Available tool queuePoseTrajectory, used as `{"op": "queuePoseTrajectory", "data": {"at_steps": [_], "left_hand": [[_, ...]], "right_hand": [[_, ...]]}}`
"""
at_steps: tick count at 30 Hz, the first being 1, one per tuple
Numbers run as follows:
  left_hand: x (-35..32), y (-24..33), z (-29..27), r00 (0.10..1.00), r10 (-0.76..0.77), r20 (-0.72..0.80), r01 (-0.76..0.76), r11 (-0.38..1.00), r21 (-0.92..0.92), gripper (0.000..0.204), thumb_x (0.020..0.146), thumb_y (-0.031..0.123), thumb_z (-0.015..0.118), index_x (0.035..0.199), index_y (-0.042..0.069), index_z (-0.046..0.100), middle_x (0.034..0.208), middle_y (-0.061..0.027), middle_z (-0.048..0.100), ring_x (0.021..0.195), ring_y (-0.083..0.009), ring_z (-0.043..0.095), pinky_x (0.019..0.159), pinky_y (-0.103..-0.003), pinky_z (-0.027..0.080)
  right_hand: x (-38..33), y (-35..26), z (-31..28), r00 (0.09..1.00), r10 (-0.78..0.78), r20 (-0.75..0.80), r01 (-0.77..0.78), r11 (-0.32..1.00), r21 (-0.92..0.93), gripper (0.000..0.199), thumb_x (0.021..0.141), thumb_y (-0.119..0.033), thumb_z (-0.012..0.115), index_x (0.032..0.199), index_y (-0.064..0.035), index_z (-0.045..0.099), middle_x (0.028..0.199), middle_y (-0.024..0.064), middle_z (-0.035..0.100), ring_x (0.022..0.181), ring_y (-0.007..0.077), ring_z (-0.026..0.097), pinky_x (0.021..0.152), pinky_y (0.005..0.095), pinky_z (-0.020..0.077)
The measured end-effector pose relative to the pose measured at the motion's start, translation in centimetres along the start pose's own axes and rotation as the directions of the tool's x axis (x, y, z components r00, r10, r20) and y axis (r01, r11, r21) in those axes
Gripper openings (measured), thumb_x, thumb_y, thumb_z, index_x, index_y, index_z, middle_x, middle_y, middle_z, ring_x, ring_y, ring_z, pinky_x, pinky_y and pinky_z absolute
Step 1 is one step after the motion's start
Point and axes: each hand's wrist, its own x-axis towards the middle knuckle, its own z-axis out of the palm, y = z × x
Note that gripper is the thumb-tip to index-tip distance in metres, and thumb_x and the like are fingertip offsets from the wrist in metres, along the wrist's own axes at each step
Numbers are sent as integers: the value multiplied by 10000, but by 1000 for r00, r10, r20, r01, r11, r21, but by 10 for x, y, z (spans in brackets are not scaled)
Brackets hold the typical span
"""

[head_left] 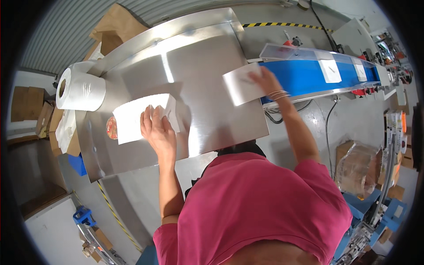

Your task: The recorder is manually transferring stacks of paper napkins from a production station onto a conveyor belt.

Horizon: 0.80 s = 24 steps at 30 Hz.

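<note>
My left hand (pixel 158 130) lies flat with spread fingers on a stack of white flat packets (pixel 132 115) on the steel table (pixel 203 75). My right hand (pixel 265 80) reaches out to the right and holds one white packet (pixel 240 84) at the start of the blue conveyor belt (pixel 304 75). Two more white packets (pixel 330 70) ride further along the belt. A round reddish item (pixel 111 128) peeks out from under the stack's left edge.
A big roll of white paper (pixel 79 90) stands at the table's left edge, with brown cardboard (pixel 115 24) behind it. Cardboard boxes and a wrapped bundle (pixel 357 170) sit on the floor at right. Yellow-black tape (pixel 282 25) marks the floor.
</note>
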Motion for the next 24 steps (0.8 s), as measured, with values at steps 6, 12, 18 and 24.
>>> {"op": "queuePoseTrajectory", "data": {"at_steps": [6, 12, 18, 24], "left_hand": [[5, 6, 4, 999, -7, -44, 5, 998, -59, 335, 786, -21, 600, 1111, 49, 648, 1313, -172, 498, 1249, -383, 409, 1033, -490, 312], [-1, 5, 1, 999, -10, -54, 8, 999, -33, 301, 780, -16, 603, 1060, 77, 665, 1356, -169, 460, 1310, -382, 350, 1061, -515, 260], [2, 7, -5, 998, 39, 57, -36, 997, -62, 298, 782, 21, 623, 1068, 95, 662, 1441, -187, 373, 1384, -404, 239, 1108, -554, 153], [8, -13, -11, 1000, -17, 16, 16, 1000, 26, 465, 817, 137, 666, 1264, 86, 548, 1429, -246, 359, 1340, -434, 293, 1077, -537, 250]], "right_hand": [[23, 70, -78, 864, -251, -437, -104, 760, -642, 701, 729, -503, 739, 1199, -12, 566, 1092, 204, 637, 982, 384, 606, 827, 412, 492], [16, -18, 42, 786, -616, -55, 367, 536, -760, 618, 720, -248, 771, 1249, -54, 519, 1238, 169, 521, 1141, 349, 480, 950, 462, 407], [-6, -105, 152, 672, -603, 430, 617, 777, 126, 551, 761, -276, 747, 1243, -108, 541, 1346, 112, 434, 1243, 318, 425, 1004, 365, 395], [-9, -81, 126, 815, -373, 443, 236, 912, 335, 387, 906, -338, 633, 1144, -49, 535, 990, 49, 617, 921, 111, 554, 776, 269, 463]]}}
